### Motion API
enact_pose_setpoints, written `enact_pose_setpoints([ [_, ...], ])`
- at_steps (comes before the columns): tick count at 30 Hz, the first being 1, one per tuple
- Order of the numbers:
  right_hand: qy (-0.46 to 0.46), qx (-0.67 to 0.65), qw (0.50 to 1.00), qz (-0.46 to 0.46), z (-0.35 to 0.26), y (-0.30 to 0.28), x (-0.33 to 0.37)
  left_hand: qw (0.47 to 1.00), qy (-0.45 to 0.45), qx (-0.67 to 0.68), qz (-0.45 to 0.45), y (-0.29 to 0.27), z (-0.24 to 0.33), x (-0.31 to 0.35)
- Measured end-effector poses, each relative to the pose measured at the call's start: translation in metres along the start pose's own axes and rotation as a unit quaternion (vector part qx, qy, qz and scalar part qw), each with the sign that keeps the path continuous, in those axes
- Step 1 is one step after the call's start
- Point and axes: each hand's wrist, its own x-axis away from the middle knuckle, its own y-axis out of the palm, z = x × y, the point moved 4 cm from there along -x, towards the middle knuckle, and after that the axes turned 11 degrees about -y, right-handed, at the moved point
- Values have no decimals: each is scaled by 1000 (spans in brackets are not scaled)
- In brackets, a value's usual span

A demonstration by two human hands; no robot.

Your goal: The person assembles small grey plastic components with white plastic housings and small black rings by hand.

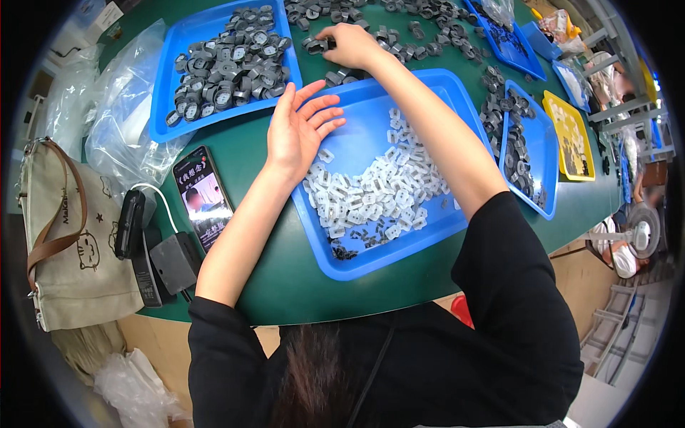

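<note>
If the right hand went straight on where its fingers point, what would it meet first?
The right hand would likely first meet the dark grey parts just left of it, though exact depth is unclear.

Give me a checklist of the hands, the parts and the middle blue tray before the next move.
1. Left hand free: ok. It is open, palm up, with nothing visible in it.
2. Right hand at the dark grey parts: ok. Its fingertips are among those lying beyond the tray.
3. Right hand's grip on a part: cannot tell. The fingers hide the contact.
4. Middle blue tray holds only white parts: not ok. Small black pieces lie in its near-left corner.
5. Phone clear of that tray: ok. It lies apart, to the left.
</note>
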Motion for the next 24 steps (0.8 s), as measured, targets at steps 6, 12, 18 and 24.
enact_pose_setpoints([
  [6,-24,113,975,190,-9,-36,54,1000,3,-3,19,-5,0,-1],
  [12,-14,-126,981,145,-26,-55,86,998,5,-39,49,-6,-1,0],
  [18,-49,27,986,159,-36,-50,104,999,8,-44,32,-8,-4,-1],
  [24,-53,-34,985,163,-26,-55,105,998,1,-56,24,-5,-5,-2],
])
